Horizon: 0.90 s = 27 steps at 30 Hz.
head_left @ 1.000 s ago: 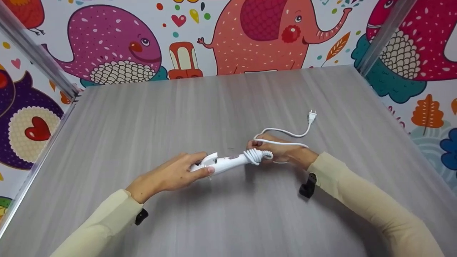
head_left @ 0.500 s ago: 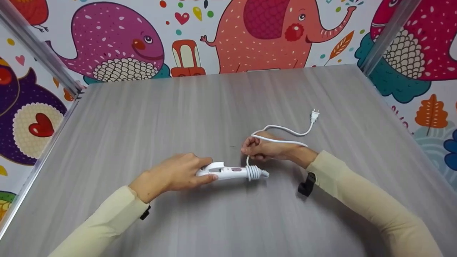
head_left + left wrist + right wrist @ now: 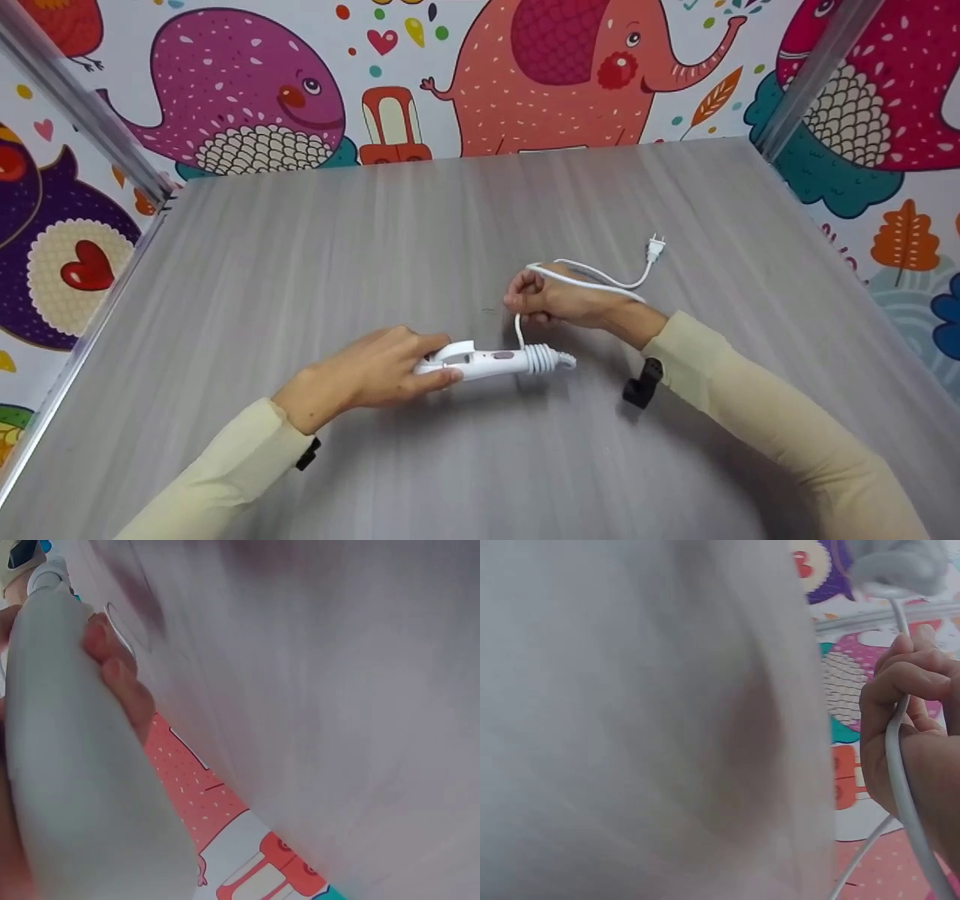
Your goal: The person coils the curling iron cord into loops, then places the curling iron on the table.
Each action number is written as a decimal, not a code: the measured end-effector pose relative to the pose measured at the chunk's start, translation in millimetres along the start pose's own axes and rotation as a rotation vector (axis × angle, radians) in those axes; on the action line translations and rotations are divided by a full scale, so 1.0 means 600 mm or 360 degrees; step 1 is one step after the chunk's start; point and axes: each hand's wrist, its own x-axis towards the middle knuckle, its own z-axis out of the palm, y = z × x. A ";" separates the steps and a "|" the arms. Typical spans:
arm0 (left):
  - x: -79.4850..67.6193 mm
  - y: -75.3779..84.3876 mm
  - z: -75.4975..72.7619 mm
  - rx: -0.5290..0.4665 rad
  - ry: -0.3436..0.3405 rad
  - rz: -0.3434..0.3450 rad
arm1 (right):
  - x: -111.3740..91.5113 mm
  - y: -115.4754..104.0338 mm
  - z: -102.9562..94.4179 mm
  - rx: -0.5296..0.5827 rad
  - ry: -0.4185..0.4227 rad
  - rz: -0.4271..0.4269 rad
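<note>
A white curling iron lies level in my left hand, its handle pointing right. In the left wrist view its smooth white body fills the left side, with my fingers curled along it. White cord is wound in several tight coils round the handle's end. My right hand, just beyond the handle, pinches the cord where it rises from the coils. From there the cord runs across the back of that hand and loops to a two-pin plug on the table.
The grey wood-grain table spreads out under both hands. Printed cartoon wall panels stand along its back and sides, with metal posts at the rear corners. A black wrist mount hangs below the right sleeve.
My right hand has moved from behind the coils up and left, drawing a length of cord off the handle. The curling iron has dropped slightly and turned more level. The plug has shifted a little.
</note>
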 end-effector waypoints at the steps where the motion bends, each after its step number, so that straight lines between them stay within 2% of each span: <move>1: -0.002 -0.002 0.000 0.0002 -0.0004 -0.0024 | -0.002 -0.004 -0.001 -0.0026 0.0000 -0.0014; 5: -0.006 -0.010 -0.001 0.0065 -0.0032 -0.0133 | -0.011 -0.013 0.006 -0.0096 -0.0047 -0.0035; 12: -0.005 -0.017 -0.016 0.0155 0.0009 -0.0345 | -0.037 -0.025 0.003 0.0138 -0.0201 -0.0002; 15: -0.004 -0.017 -0.026 0.0243 0.0085 -0.0390 | -0.044 -0.033 -0.005 0.0172 -0.0182 -0.0014; 19: -0.001 -0.022 -0.030 0.0380 0.0253 -0.0440 | -0.049 -0.044 -0.010 0.0217 -0.0062 0.0026; 23: 0.003 -0.031 -0.026 0.0412 0.0385 -0.0510 | -0.053 -0.057 -0.025 0.0066 -0.0025 0.0091; 27: 0.003 -0.043 -0.026 0.0379 0.0534 -0.0602 | -0.062 -0.066 -0.063 -0.0184 -0.0051 0.0085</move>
